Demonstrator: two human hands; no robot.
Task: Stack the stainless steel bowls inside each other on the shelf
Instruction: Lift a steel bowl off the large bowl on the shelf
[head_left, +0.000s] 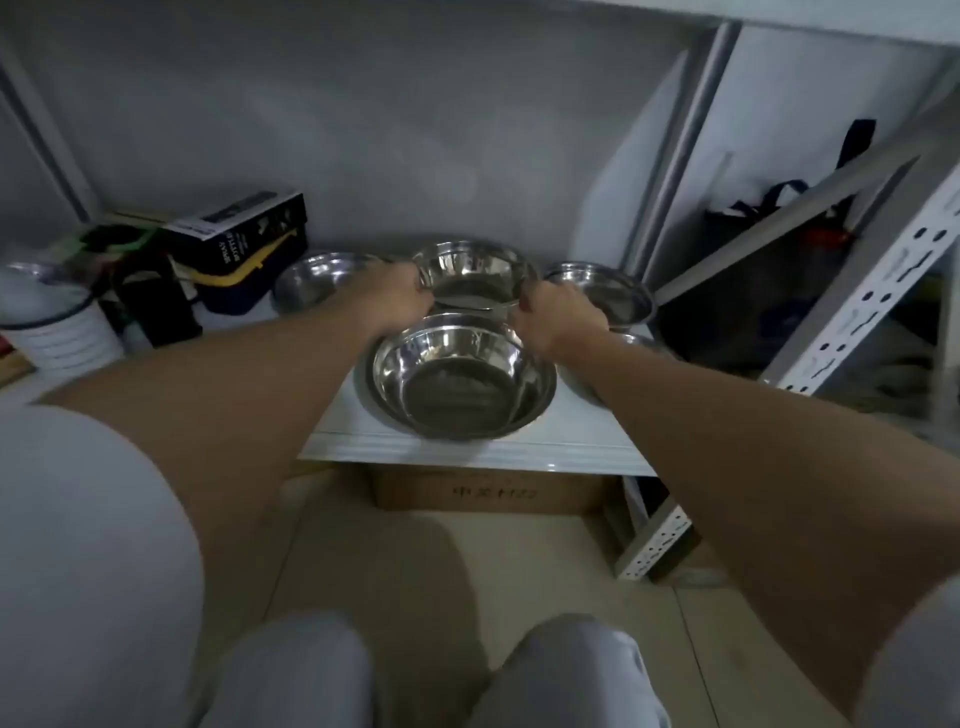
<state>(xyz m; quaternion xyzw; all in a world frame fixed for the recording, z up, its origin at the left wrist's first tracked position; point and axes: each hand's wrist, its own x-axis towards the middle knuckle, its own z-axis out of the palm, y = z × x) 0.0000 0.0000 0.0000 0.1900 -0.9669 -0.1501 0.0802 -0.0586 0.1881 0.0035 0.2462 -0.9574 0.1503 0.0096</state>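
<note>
Several stainless steel bowls stand on a white shelf (467, 457). A large bowl (462, 384) sits near the front edge. Just behind it is a smaller, deeper bowl (472, 275); my left hand (395, 296) grips its left rim and my right hand (556, 317) grips its right rim. Whether it rests on the shelf or is lifted, I cannot tell. A shallow bowl (317, 280) lies to the left behind my left hand. Another shallow bowl (602, 291) lies at the right, and the rim of one more (644, 343) peeks out behind my right wrist.
A dark box (244, 234) rests on a blue and yellow container (244, 286) at the left, beside a black object (150, 301) and a white enamel pot (52, 322). A perforated metal upright (862, 306) and a dark bag (769, 270) are at the right. A cardboard box (488, 488) sits under the shelf.
</note>
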